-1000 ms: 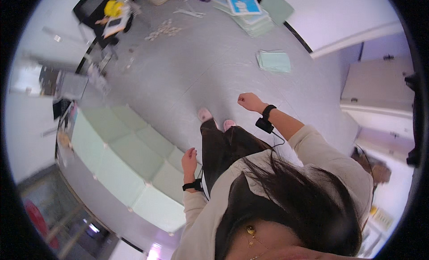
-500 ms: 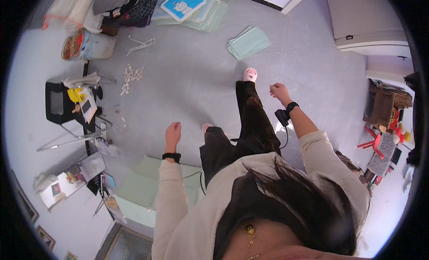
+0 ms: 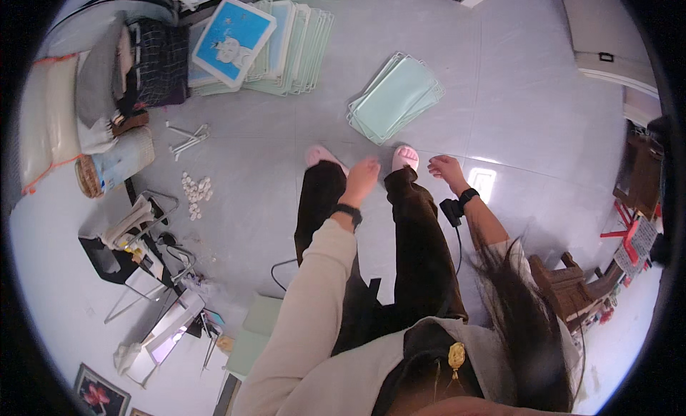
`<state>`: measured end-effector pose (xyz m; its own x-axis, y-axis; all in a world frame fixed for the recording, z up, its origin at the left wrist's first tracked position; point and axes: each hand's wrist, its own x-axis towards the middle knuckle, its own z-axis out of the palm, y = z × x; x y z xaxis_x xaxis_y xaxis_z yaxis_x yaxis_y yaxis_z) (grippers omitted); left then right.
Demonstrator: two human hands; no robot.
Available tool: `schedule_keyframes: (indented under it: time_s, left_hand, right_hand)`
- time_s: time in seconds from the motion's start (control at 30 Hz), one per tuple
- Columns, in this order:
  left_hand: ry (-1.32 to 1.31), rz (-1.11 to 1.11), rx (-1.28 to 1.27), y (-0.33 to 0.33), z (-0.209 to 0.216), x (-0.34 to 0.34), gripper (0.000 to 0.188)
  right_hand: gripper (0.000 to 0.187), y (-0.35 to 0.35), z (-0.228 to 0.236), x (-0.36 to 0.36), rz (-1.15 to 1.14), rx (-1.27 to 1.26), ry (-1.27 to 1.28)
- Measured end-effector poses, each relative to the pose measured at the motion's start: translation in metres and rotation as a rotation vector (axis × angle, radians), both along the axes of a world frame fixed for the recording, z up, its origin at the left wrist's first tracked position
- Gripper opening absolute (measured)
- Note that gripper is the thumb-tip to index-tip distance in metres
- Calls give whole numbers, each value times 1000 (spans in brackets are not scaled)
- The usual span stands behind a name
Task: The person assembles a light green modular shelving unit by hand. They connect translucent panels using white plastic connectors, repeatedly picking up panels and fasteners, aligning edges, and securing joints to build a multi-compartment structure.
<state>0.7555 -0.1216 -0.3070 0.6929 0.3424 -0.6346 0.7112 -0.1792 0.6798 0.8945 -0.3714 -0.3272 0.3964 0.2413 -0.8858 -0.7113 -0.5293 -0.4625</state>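
Observation:
My left hand (image 3: 363,181) hangs in the air in front of my legs, wearing a black wristband (image 3: 347,215); its fingers are smeared by motion, and no held thing shows. To the right, my right hand (image 3: 446,171) is loosely curled with its fingers a little apart, and nothing is in it. A black strap (image 3: 468,196) circles that wrist, with a small black box (image 3: 451,211) and cable hanging beside it. Nearest ahead of both hands, a fanned stack of pale green rectangular panels (image 3: 400,98) lies on the grey floor. Neither hand touches it.
A larger pile of green panels (image 3: 307,51), topped by a blue picture board (image 3: 234,43), stands far left. White folded legs (image 3: 189,139) and scattered white round pieces (image 3: 195,194) lie on the floor. A chair (image 3: 107,255) stands left, a brown wooden piece (image 3: 568,287) right.
I have stepped closer to the stack of green panels. My left hand has swung forward and to the right; my right hand keeps much the same place in view.

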Motion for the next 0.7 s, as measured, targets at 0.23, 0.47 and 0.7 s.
schedule_keyframes:
  time_s: [0.23, 0.47, 0.7]
  left_hand:
    - [-47, -153, 244, 40, -229, 129, 33]
    - [-73, -338, 440, 61, -336, 186, 41]
    - [54, -431, 245, 47, -336, 177, 46]
  right_hand:
    - [39, 25, -220, 52, -109, -21, 25]
    - [53, 50, -321, 61, -37, -122, -145]
    - [58, 56, -305, 66, -61, -117, -95]
